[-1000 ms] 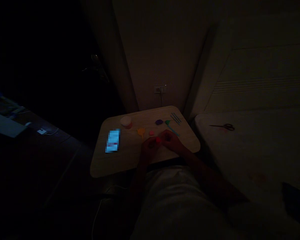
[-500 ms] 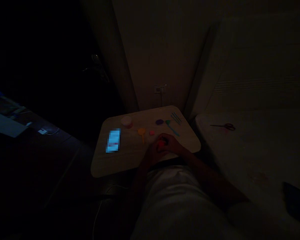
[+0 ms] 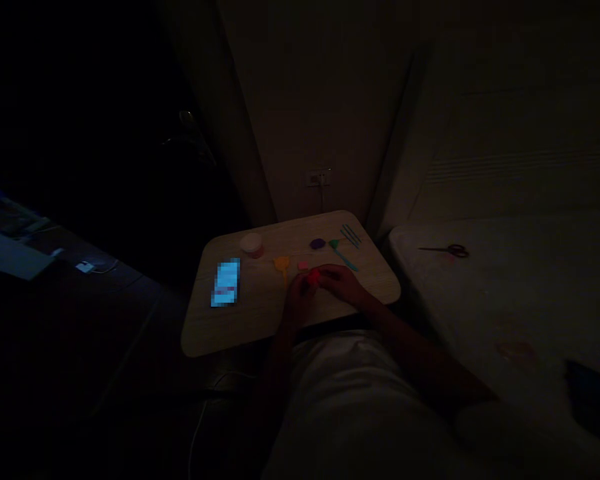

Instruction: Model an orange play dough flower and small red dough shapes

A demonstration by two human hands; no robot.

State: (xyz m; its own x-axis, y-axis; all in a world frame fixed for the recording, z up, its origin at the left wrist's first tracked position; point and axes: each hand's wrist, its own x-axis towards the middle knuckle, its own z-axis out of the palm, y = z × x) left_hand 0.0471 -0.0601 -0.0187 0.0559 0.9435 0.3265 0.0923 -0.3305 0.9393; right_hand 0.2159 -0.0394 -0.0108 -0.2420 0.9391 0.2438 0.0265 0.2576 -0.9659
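Dim light covers everything. A bright red lump of modelling clay [image 3: 314, 277] is held between my two hands over the front of a small table [image 3: 205, 333]. My left hand [image 3: 296, 295] is closed on its left side, and the fingers of my right hand [image 3: 341, 283] grip it from the right. Just beyond lies a small pink block [image 3: 303, 265]. An orange piece with a handle [image 3: 281, 264] is left of it. Farther back are a purple lump [image 3: 318, 244], a green piece [image 3: 335, 244] and a blue tool [image 3: 347, 259].
Several thin sticks [image 3: 351, 235] lie at the table's back right. A pale tub [image 3: 252, 245] and a glowing, pixelated phone-like screen [image 3: 226, 283] are on the left. Scissors [image 3: 457, 251] rest on the pale bed-like surface [image 3: 480, 300] at right. A wall socket [image 3: 319, 177] is behind.
Both hands have shifted slightly left and away from me with the red clay. The fingers have rearranged, and more of the clay now shows.
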